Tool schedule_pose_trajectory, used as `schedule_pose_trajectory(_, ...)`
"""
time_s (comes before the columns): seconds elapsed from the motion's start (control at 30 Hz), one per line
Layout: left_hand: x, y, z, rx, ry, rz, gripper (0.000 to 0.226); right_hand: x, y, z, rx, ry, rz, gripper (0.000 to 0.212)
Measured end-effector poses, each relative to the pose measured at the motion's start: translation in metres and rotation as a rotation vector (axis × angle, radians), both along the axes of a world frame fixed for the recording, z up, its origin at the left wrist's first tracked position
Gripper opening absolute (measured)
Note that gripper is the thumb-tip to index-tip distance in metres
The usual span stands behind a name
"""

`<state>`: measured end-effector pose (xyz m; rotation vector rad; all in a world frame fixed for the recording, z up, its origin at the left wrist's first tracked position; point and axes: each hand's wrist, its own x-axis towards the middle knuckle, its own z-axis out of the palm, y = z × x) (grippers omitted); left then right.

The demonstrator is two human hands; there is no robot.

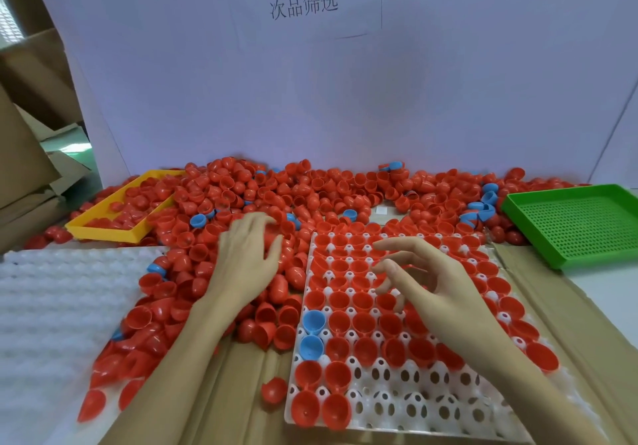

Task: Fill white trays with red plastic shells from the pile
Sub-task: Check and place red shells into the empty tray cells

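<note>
Hundreds of red plastic half-egg shells (241, 196) lie heaped just behind and left of the white moulded pocket tray (407, 406), whose near pockets are unfilled. My left hand (247, 258) rests spread on the pile, gripping nothing I can see; my right hand (424, 282) hovers over the tray, fingers loose, empty. These shells look light, stiff and slick, so I judge pinching the rim safest.

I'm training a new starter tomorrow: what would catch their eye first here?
The sprawling pile of red plastic half-shells across the back of the table. Next, the white moulded tray in front, mostly filled, with two blue plastic shells at its left edge, and the empty green perforated tray at right.
</note>
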<state>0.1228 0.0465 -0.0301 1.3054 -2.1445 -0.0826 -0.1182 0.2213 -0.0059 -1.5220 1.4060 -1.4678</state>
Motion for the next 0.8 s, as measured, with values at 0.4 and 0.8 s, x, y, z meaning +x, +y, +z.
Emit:
schedule_pose_trajectory(0.4,-0.018,-0.025,-0.016,0.184,-0.191,-0.047,0.034,0.001,0.000,-0.001,0.016,0.047,-0.002,0.018)
schedule_pose_trajectory(0.8,-0.014,0.033,0.030,0.364,0.788,-0.606,0.028,0.000,0.000,0.001,0.058,-0.005,0.088,0.025)
